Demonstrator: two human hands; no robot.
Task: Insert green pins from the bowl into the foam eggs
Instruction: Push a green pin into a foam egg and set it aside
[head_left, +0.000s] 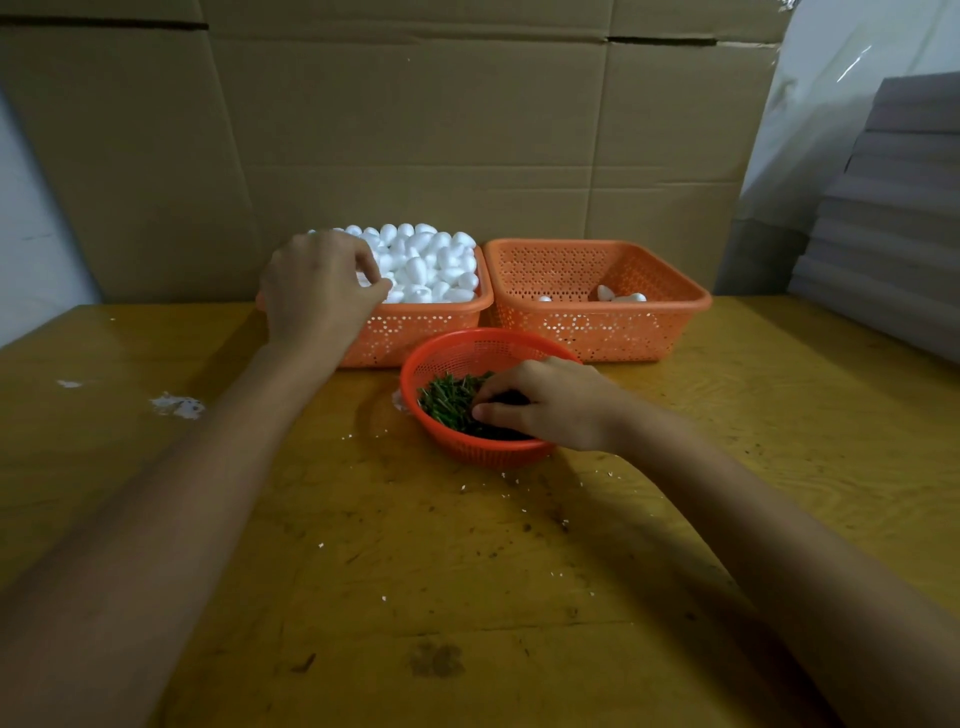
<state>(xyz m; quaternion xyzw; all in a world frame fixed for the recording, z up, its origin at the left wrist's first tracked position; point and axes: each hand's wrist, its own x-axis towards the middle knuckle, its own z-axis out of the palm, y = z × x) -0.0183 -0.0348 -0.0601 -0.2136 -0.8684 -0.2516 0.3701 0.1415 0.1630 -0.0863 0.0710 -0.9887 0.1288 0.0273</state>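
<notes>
An orange basket at the back of the table is heaped with white foam eggs. My left hand reaches over its left side, thumb and curled fingers closing round one egg at the heap's edge. In front stands a round red bowl holding green pins. My right hand is down in the bowl, fingertips and thumb curled into the pile of pins. A second orange basket at the right holds a few eggs.
A wall of brown cardboard stands right behind the baskets. Grey sheets are stacked at the right edge. White foam scraps and crumbs lie on the yellow wooden table.
</notes>
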